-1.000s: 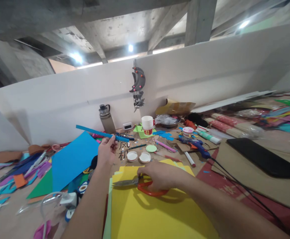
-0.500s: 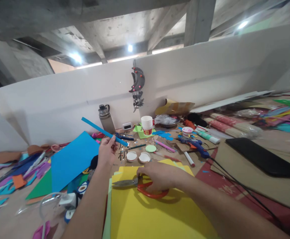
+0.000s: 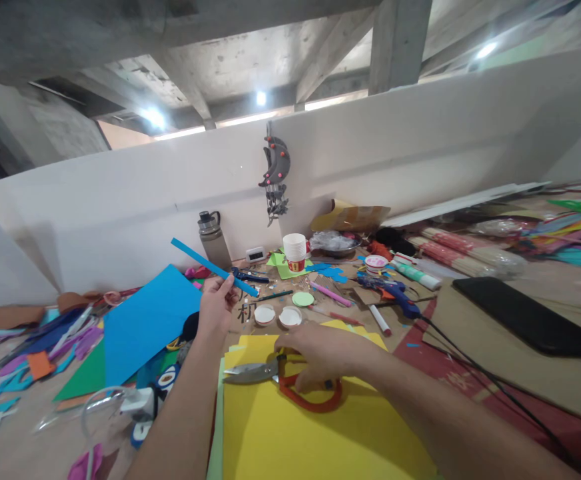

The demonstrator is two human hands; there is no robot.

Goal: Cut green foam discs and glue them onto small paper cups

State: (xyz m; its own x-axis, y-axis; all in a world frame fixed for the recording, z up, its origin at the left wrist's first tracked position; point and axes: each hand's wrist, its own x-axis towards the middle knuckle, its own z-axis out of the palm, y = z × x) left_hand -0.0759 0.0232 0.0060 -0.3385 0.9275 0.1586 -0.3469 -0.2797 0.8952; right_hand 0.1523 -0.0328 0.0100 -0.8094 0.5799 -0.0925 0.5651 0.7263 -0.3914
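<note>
My left hand [image 3: 216, 305] pinches a narrow blue strip [image 3: 195, 255] between thumb and fingers, raised and slanting down to the right. My right hand [image 3: 323, 352] grips a pair of scissors [image 3: 251, 371] with orange-red handles, blades pointing left and slightly parted. The scissors are over a stack of yellow sheets [image 3: 280, 440], with pale green sheets [image 3: 215, 427] showing along its left side. Part of the handles is hidden by my right fingers. Two white round lids [image 3: 264, 315] and a pale green disc [image 3: 302, 299] lie just beyond the stack.
Blue sheets [image 3: 150, 320] and paper scraps lie left, near a white plug [image 3: 138, 405]. Behind stand a bottle [image 3: 214, 241] and stacked paper cups [image 3: 295, 253] before a white partition [image 3: 170, 173]. A corded glue gun [image 3: 393, 293] and a black phone-like slab [image 3: 525, 313] lie right.
The scissors' handles have spread apart and the blades have parted slightly in my right hand. The blue strip in my left hand has shifted slightly right and down.
</note>
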